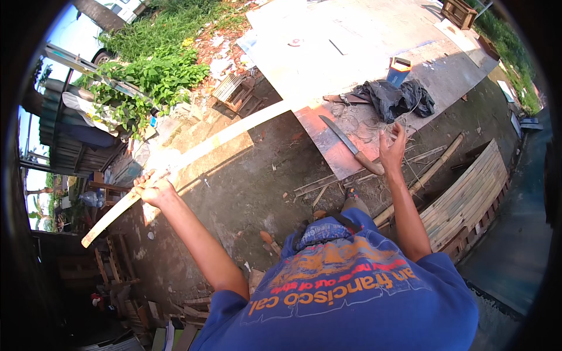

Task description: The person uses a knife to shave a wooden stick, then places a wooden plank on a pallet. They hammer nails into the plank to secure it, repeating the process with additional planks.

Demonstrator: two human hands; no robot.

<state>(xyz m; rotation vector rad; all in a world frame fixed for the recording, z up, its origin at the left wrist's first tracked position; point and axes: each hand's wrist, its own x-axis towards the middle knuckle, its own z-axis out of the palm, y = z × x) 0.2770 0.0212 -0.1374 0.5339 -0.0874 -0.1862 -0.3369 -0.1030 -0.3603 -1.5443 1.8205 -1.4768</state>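
Nine o'clock: left hand (153, 191) gripping seemingly unfinished strip (111, 216); two o'clock: knife (342, 137) lying unheld, right hand (392, 146) hovering open beside.

From the person's head, a wide fisheye camera looks steeply down and forward: the shirt (351, 316) fills the near lower edge, the left hand (154, 191) and right hand (392, 149) lie farther out, plants (158, 73) farthest.

My feed shows two hands (153, 192) (391, 149), one pale strip (231, 130) at left, one knife (344, 138) near centre, one blue container (398, 74) at upper right.
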